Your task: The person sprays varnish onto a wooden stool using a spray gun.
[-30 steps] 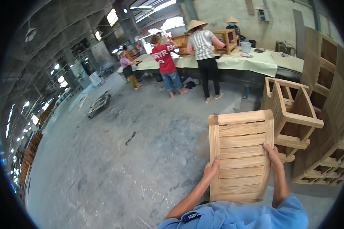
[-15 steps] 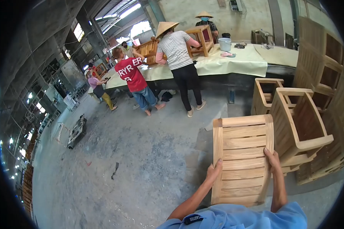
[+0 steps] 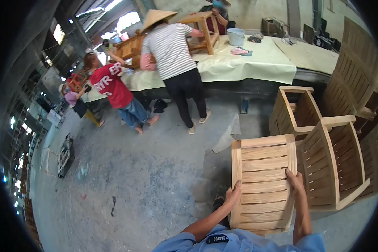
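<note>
Between my hands is a slatted wooden panel (image 3: 264,174) of pale bare wood, with several cross slats set in a frame. My left hand (image 3: 233,195) is closed round its left side rail, thumb on the front face. Gripping the right rail a little higher is my right hand (image 3: 296,182), its thumb also on the front. The fingers behind the panel are hidden. The panel is held upright in front of my body, its top leaning away. Close to its right stands a slatted wooden frame (image 3: 332,168).
Another wooden frame (image 3: 298,111) and tall stacked slatted pieces (image 3: 353,67) stand at the right. Ahead, a long covered table (image 3: 256,67) bears a bucket (image 3: 236,38), cloths (image 3: 241,51) and wooden furniture. Several people work along it. A dark strip (image 3: 113,206) lies on the concrete floor.
My view has turned to the right and down, so the people and table shift left. The panel stays in both hands and sits slightly lower in view.
</note>
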A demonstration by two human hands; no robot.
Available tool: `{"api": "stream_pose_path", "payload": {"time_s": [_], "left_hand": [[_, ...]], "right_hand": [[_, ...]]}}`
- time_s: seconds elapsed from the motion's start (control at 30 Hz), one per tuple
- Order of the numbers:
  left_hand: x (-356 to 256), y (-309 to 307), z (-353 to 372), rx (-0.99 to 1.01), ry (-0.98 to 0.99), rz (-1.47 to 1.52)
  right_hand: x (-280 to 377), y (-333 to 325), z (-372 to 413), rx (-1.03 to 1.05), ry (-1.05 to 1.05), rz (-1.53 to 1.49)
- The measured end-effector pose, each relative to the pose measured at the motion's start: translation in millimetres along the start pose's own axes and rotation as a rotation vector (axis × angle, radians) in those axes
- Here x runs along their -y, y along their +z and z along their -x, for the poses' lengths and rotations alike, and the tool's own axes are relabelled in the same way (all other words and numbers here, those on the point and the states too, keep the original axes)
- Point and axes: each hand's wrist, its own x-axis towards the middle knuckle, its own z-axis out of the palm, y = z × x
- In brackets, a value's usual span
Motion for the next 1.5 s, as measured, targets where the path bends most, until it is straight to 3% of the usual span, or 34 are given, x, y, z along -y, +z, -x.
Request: {"api": "stream_pose_path", "payload": {"time_s": [0.13, 0.2, 0.27, 0.33, 0.4, 0.47, 0.53, 0.6, 0.63, 0.7, 0.8, 0.83, 0.93, 1.03, 1.07, 1.13, 1.17, 1.2, 1.23, 1.27, 1.3, 1.4, 1.5], "left_hand": [[-38.5, -0.2, -56.4, -0.003, -0.081, -0.039], [-50.4, -1.7, -77.6, 0.014, -0.209, 0.124], [-25.5, -3.6, -111.8, 0.044, -0.317, 0.122], [-13.4, 0.9, -144.2, -0.041, -0.288, 0.237], [-19.2, -5.6, -167.0, 0.025, -0.349, 0.178], [-3.2, -4.0, -197.1, -0.033, -0.27, 0.223], [47.8, -13.8, -239.3, 0.005, -0.295, 0.122], [63.6, -18.7, -270.0, 0.044, -0.423, 0.073], [37.8, -15.1, -272.9, -0.032, -0.398, -0.071], [42.7, -13.5, -302.3, 0.005, -0.347, -0.009], [53.7, -14.6, -340.2, 0.003, -0.325, 0.037], [46.7, -13.6, -348.3, -0.008, -0.356, 0.12], [41.2, -31.3, -371.5, 0.086, -0.384, 0.163], [82.6, -55.7, -406.8, 0.268, -0.361, 0.109], [60.1, -57.0, -386.4, 0.353, -0.354, 0.138], [41.2, -77.9, -362.7, 0.385, -0.31, 0.023], [40.2, -90.8, -354.1, 0.417, -0.308, -0.075], [28.5, -92.1, -325.8, 0.354, -0.288, -0.126], [42.1, -103.1, -318.2, 0.623, -0.25, -0.115], [23.1, -85.7, -273.9, 0.442, -0.219, -0.237], [31.5, -96.4, -262.7, 0.476, -0.183, -0.47], [106.3, -141.1, -255.0, 0.582, 0.048, -0.524], [117.0, -117.6, -168.3, 0.562, -0.048, -0.776]], "right_hand": [[-6.4, 39.3, -79.0, -0.057, 0.032, 0.101], [14.0, 64.3, -99.5, -0.08, 0.147, 0.226], [-1.9, 76.0, -139.1, 0.034, 0.201, 0.202], [3.4, 104.2, -171.7, 0.044, 0.243, 0.32], [-18.0, 123.9, -212.1, 0.067, 0.282, 0.371], [-33.4, 140.4, -241.7, 0.168, 0.275, 0.359], [-78.3, 144.1, -285.6, 0.207, 0.354, 0.473], [-74.8, 167.6, -305.0, 0.186, 0.356, 0.464], [-75.5, 182.5, -312.5, 0.18, 0.352, 0.458], [-94.3, 192.6, -335.1, 0.267, 0.242, 0.343], [-181.8, 195.6, -394.7, 0.145, 0.326, 0.386], [-161.8, 201.5, -399.0, 0.266, 0.391, 0.387], [-122.2, 214.5, -369.5, 0.165, 0.322, 0.516], [-138.0, 183.6, -306.1, 0.14, 0.155, 0.648], [-151.5, 171.5, -270.2, 0.125, 0.051, 0.736], [-166.5, 153.1, -177.1, 0.148, 0.013, 0.698], [-215.6, 143.6, -130.2, 0.103, 0.035, 0.45], [-207.8, 131.3, -66.5, 0.067, 0.052, 0.47], [-211.7, 97.6, -1.0, 0.1, 0.212, 0.382], [-217.1, 79.7, 53.4, 0.081, 0.28, 0.402], [-228.3, 55.9, 112.8, 0.1, 0.352, 0.418], [-373.7, 1.3, 303.2, -0.282, 0.533, 0.536], [-429.2, -12.6, 478.5, -0.744, 0.891, 0.182]]}}
